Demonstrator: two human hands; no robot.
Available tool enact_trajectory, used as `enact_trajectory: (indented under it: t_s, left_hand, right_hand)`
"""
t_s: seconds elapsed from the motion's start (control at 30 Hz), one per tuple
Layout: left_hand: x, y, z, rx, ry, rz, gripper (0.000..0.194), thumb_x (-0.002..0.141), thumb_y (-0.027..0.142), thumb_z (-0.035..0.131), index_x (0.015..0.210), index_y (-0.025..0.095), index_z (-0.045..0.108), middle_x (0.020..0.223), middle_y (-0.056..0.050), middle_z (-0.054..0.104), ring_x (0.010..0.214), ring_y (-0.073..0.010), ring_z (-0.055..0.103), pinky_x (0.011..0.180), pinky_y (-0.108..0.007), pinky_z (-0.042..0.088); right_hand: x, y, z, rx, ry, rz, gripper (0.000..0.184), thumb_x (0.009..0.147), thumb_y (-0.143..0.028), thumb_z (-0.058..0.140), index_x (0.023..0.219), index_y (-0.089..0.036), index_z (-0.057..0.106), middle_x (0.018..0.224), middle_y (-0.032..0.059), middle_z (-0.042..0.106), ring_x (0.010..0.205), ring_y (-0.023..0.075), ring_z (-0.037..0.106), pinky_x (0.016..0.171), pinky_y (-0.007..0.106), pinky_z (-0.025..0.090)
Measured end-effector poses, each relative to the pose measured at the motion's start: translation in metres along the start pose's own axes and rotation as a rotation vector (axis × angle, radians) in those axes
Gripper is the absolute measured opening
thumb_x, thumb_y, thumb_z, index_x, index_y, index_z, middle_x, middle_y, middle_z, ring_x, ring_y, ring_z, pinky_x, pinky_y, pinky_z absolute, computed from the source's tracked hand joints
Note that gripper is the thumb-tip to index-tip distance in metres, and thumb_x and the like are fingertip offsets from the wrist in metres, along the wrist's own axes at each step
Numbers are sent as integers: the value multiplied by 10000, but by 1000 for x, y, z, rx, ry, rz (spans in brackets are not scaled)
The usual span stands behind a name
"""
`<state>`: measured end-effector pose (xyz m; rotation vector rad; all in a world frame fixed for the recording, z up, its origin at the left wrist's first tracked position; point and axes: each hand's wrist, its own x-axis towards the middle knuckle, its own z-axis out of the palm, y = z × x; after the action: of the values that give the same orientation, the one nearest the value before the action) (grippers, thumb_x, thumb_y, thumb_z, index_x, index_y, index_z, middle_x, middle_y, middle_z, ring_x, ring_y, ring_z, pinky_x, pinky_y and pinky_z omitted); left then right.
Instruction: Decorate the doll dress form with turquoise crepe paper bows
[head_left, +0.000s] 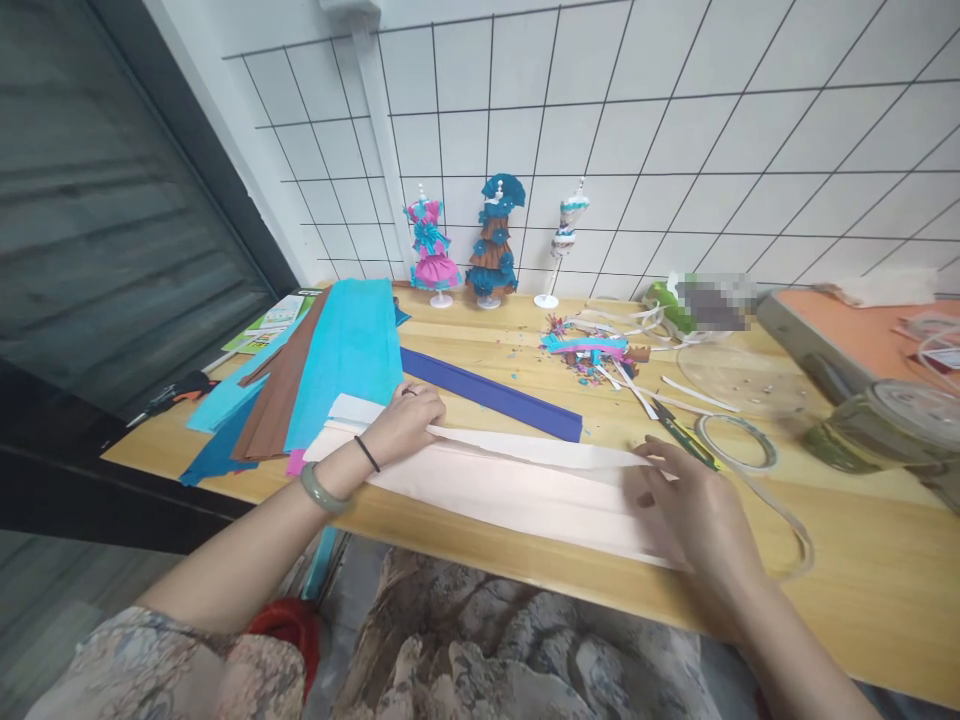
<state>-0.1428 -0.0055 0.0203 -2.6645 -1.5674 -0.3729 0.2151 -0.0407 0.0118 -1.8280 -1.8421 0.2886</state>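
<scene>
A long pale pink sheet of crepe paper [510,490] lies along the front of the wooden table, its far edge folded over and a little raised. On the left part of the sheet, my left hand [405,425] is closed at the fold, fingers curled and thumb along the edge. My right hand [697,500] pinches the raised edge near the sheet's right end, between thumb and fingers. Just beyond the paper is a dark blue folded strip [491,395]. Turquoise crepe paper [352,350] and brown crepe paper [281,400] are stacked left of my left hand.
Three small dress-form stands line the wall: a pink dress [435,255], a brown-blue dress [495,245] and a white form [566,230]. Paper scraps [592,350], a utility knife [686,435], a tape roll [737,442] and a lidded jar [885,425] lie to the right.
</scene>
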Motion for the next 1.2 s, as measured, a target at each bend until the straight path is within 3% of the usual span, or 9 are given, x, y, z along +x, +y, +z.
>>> enact_trajectory:
  t_s: [0.13,0.23,0.3,0.4,0.5,0.77,1.0,1.2]
  left_hand:
    - [-3,-1,3,-9,-9,-4,154,647,55,494,707,194,519,821,-13,607,1031,-206,490,966,-428,212]
    - [-5,0,6,-14,-11,-12,141,662,67,490,710,196,518,811,-11,611,961,-196,529,979,-437,215]
    - [-6,0,7,-15,2,-16,122,690,92,493,741,198,526,805,-9,614,892,-180,552,985,-436,226]
    - [-12,-2,7,5,30,2,152,738,125,487,846,205,558,858,-20,630,872,-169,570,1002,-441,226]
    - [-22,-7,6,47,32,76,280,753,74,442,943,221,586,943,-41,642,964,-171,565,1026,-458,200]
    - [-54,-33,8,72,13,152,347,853,82,359,1069,249,573,1004,-29,662,1134,-176,491,1034,-497,229]
    - [-65,-46,21,-30,48,138,380,867,82,319,1149,213,538,1135,-49,603,1154,-150,476,928,-356,438]
    - [-79,-51,13,29,-31,152,423,863,65,322,1235,210,461,1254,-57,514,1246,-157,360,984,-375,395]
  right_hand:
    - [8,4,3,260,-11,66,225,773,-322,430,896,-199,572,753,72,688,486,187,630,478,291,474]
    - [11,9,9,317,-24,101,214,759,-325,455,894,-197,563,677,67,688,548,218,652,500,300,485]
    - [10,15,13,315,-23,108,222,755,-340,467,889,-192,565,767,89,699,605,226,663,558,319,499]
    - [5,25,18,264,-4,34,227,756,-346,472,888,-198,583,1011,107,663,774,235,663,696,352,502]
    - [-3,32,17,186,-28,-103,227,752,-284,462,915,-203,597,1108,90,623,933,237,619,772,358,492]
    - [-13,39,3,13,-105,-299,259,762,-273,451,974,-216,589,1034,53,656,905,219,627,767,350,508]
    - [-11,45,-5,6,-140,-299,262,811,-373,451,978,-235,597,1001,37,673,892,216,635,768,331,514]
    - [-14,56,-4,-39,-137,-422,260,820,-347,443,1009,-225,574,1020,60,655,946,221,607,824,376,492]
